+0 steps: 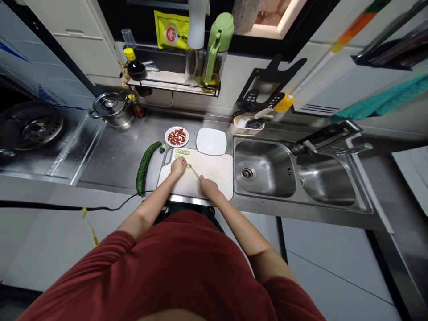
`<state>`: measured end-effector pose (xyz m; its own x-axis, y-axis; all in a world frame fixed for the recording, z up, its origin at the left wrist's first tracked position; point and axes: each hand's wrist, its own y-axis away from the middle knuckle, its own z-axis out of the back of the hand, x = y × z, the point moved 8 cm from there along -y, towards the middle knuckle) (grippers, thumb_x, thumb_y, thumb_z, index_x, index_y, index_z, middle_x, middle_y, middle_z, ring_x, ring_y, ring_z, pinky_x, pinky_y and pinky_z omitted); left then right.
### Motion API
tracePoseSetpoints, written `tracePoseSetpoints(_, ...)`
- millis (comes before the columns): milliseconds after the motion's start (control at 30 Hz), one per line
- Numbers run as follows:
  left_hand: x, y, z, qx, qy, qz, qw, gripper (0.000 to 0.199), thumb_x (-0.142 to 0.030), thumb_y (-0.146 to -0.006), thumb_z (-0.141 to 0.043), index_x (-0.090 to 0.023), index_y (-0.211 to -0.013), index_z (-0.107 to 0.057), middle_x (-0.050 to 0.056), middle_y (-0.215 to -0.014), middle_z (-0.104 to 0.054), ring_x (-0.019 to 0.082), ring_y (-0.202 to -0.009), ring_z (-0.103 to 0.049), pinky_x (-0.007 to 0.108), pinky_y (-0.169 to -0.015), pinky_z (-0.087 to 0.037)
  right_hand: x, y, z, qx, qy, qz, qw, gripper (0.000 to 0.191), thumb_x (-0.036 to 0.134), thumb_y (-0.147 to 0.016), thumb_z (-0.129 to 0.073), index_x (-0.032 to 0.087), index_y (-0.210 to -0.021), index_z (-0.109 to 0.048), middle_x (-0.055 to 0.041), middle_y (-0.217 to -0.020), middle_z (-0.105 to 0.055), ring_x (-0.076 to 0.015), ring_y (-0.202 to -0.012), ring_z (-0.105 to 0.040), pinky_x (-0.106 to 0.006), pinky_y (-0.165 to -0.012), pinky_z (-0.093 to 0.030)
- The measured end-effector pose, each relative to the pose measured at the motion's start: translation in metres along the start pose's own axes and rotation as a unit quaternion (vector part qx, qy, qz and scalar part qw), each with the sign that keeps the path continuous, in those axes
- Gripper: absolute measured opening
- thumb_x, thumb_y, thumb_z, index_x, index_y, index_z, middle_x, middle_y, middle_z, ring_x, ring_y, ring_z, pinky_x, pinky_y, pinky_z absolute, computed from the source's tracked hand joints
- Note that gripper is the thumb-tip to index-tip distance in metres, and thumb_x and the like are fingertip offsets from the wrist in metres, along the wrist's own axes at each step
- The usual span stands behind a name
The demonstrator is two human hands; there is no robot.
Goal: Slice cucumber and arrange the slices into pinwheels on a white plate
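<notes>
My right hand [209, 187] is closed around the handle of a knife [195, 172] with a pale, narrow blade. The blade points up and left across the white cutting board [217, 178]. By its tip is a cucumber slice [189, 166]. My left hand [179, 166] is just left of that slice, its fingers drawn together low over the board; whatever they may hold is hidden. Behind it lies a row of cucumber slices [182, 152]. A whole dark green cucumber [143, 168] lies left of the board, with a cut-off cucumber end [162, 150] near its top.
Behind the board are a plate of chopped red pieces [177, 137] and a white square plate [211, 141]. A steel pot [113, 110] stands back left. On the right is a double sink [267, 167] with a faucet [327, 136]. A shelf [174, 82] holds bottles above.
</notes>
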<state>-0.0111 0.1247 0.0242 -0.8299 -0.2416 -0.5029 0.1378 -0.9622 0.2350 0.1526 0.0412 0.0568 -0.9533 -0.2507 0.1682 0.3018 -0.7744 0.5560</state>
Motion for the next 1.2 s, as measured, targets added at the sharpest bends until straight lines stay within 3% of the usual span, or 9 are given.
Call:
tracePoseSetpoints(167,-0.009,0.022,0.002,-0.032,-0.008,-0.074,0.997,0.028,-0.022,-0.088,-0.044,-0.021,-0.110,-0.061,0.009,-0.107,-0.059,0.019,-0.099,-0.056,0.028,-0.090,-0.041,-0.005,0.008,-0.004,0.008,-0.005,0.001,1.000,0.032,0.008,-0.088,-0.034,0.013,-0.120,-0.039,-0.0166,-0.101,-0.063,-0.0237,-0.093,-0.063,-0.033,-0.076,-0.046)
tracePoseSetpoints(333,-0.017,0.035,0.000,-0.030,-0.014,-0.119,0.992,0.034,-0.028,-0.089,-0.045,-0.021,-0.119,-0.059,0.009,-0.107,-0.055,0.020,-0.098,-0.056,0.028,-0.092,-0.041,-0.009,0.014,-0.007,0.017,-0.001,-0.003,1.000,0.034,0.009,-0.088,-0.036,0.013,-0.121,-0.038,-0.0165,-0.101,-0.063,-0.0239,-0.093,-0.063,-0.032,-0.075,-0.046)
tracePoseSetpoints(700,-0.019,0.028,-0.002,-0.018,-0.024,-0.103,0.994,0.025,-0.028,-0.087,-0.049,-0.020,-0.106,-0.063,0.009,-0.104,-0.054,0.021,-0.094,-0.057,0.030,-0.088,-0.042,-0.019,0.023,-0.005,0.011,-0.010,-0.003,1.000,0.029,0.013,-0.087,-0.037,0.015,-0.116,-0.041,-0.0145,-0.099,-0.063,-0.0242,-0.091,-0.062,-0.030,-0.071,-0.044)
tracePoseSetpoints(967,-0.014,0.012,-0.003,0.005,-0.019,-0.056,0.998,0.017,-0.024,-0.079,-0.058,-0.019,-0.095,-0.060,0.008,-0.102,-0.056,0.020,-0.092,-0.056,0.029,-0.085,-0.042,-0.050,0.025,-0.002,-0.044,-0.043,-0.058,0.996,0.029,0.020,-0.091,-0.034,0.016,-0.119,-0.039,-0.0131,-0.098,-0.063,-0.0250,-0.090,-0.061,-0.029,-0.069,-0.041)
tracePoseSetpoints(1200,-0.017,0.012,-0.002,-0.010,-0.007,-0.062,0.998,0.010,-0.017,-0.076,-0.058,-0.018,-0.086,-0.059,0.005,-0.091,-0.060,0.017,-0.086,-0.056,0.026,-0.078,-0.041,-0.076,0.020,-0.005,-0.054,-0.064,-0.101,0.991,0.030,0.020,-0.090,-0.034,0.014,-0.118,-0.042,-0.0136,-0.097,-0.063,-0.0240,-0.090,-0.061,-0.029,-0.071,-0.040)
